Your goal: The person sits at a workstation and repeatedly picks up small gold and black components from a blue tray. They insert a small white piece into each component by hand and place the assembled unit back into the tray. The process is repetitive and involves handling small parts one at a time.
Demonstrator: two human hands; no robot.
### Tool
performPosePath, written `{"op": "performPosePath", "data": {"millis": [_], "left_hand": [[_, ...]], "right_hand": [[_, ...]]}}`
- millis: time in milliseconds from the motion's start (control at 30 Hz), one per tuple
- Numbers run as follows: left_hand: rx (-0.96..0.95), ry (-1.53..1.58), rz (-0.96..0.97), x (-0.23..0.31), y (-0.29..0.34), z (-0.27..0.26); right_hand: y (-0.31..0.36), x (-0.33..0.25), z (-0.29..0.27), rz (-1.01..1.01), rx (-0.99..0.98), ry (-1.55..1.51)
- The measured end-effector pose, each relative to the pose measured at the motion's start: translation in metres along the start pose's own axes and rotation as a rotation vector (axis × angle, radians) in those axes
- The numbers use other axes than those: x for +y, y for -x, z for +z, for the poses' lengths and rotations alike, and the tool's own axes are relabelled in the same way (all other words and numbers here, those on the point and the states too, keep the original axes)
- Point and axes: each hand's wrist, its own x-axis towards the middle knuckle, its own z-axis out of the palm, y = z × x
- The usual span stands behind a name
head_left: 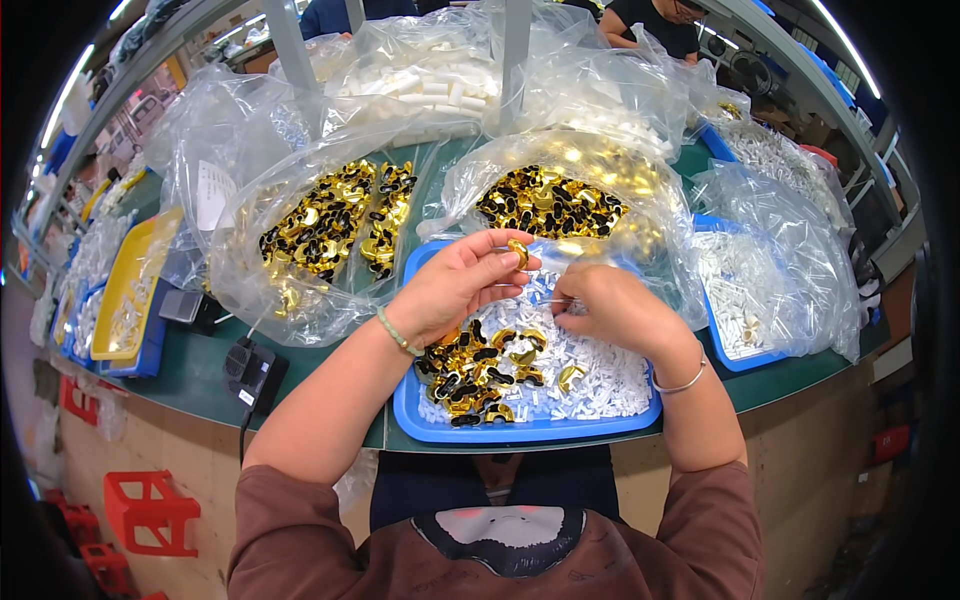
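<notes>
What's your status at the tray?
Left fingers pinching curved gold piece. Right fingers curled nearby, grip unclear. White pieces and gold-and-black pieces crowd blue tray below; nothing blocking hands.

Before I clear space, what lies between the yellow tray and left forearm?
The head view shows mainly a grey box and black device on green tabletop.

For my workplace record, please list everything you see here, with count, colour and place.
Middle tray: one, blue, table front
Loose gold pieces: many, gold and black, tray left
White pieces: many, white, in tray
Gold-piece bags: at least two, clear, behind tray
White tubes: many, white, far back
Right tray: one, blue, right
Yellow tray: one, yellow, left
Black box: one, black, table's left
Red stools: several, red, floor, left
Table: at least one, green, beneath
Co-workers: at least two, dark clothes, back
Held gold piece: one, gold, left hand
Left hand: one, green bracelet, over tray
Right hand: one, silver bangle, over tray; hold unclear
</notes>
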Motion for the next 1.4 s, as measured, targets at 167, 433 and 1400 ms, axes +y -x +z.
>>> {"op": "performPosePath", "data": {"millis": [167,433,1400], "left_hand": [[-0.002,-0.015,0.000,0.001,0.000,0.001],[-0.006,-0.032,0.000,0.000,0.000,-0.001],[0.002,-0.078,0.027,-0.003,0.002,0.005]], "right_hand": [[0.001,0.003,0.005,0.019,-0.036,0.086],[-0.001,0.000,-0.005,-0.005,0.104,-0.247],[-0.011,-0.027,0.002,0.075,0.556,-0.550]]}}
